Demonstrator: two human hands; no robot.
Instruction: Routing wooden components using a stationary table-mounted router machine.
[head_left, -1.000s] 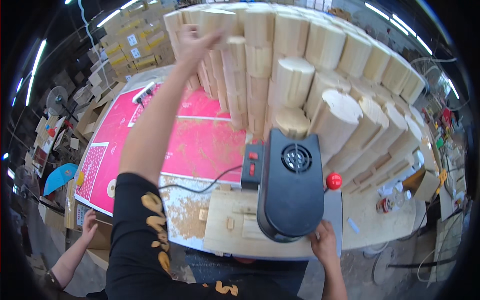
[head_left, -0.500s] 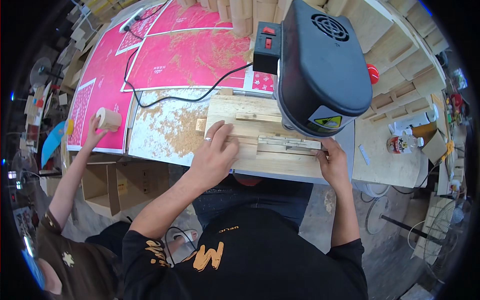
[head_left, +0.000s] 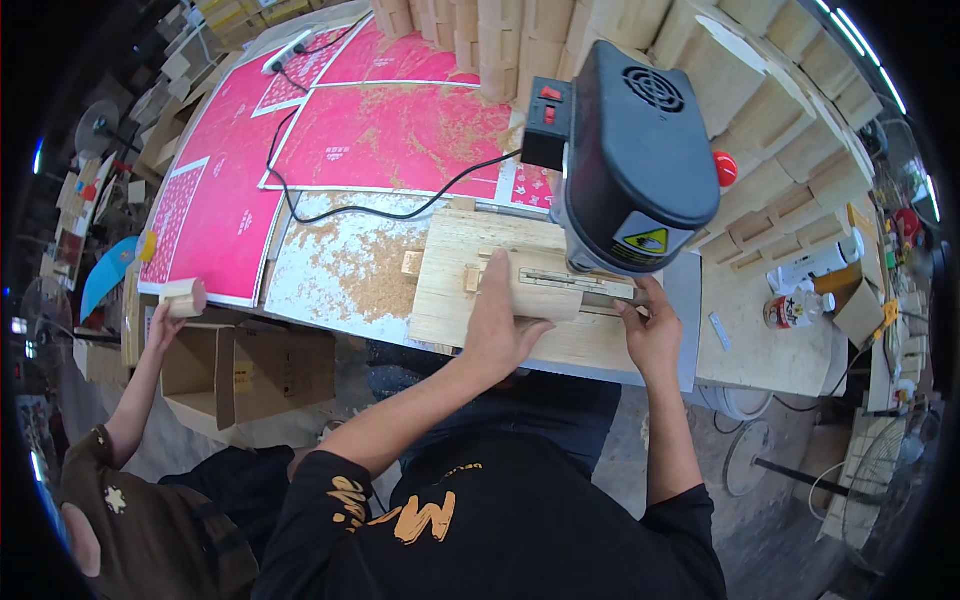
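My left hand (head_left: 502,318) lies on a rounded wooden block (head_left: 545,291) and presses it onto a plywood jig board (head_left: 450,285). That board sits under the black head of a bench drill press (head_left: 640,160). My right hand (head_left: 650,330) rests at the block's right end, fingers against the metal strip on the board, just below the machine head. Both forearms come up from the lower edge, over my black shirt with yellow print.
Sawdust (head_left: 355,270) covers the bench left of the board. Pink printed sheets (head_left: 390,130) and a black cable (head_left: 350,205) lie behind. Stacked wooden blocks (head_left: 780,110) line the back and right. Another person's hand holds a wood piece (head_left: 183,297) at left, above a cardboard box (head_left: 255,370).
My left arm came down from the stacked blocks at the back onto the jig board, a wooden block now under it. My view dropped toward the bench. The other person lifted a wood piece.
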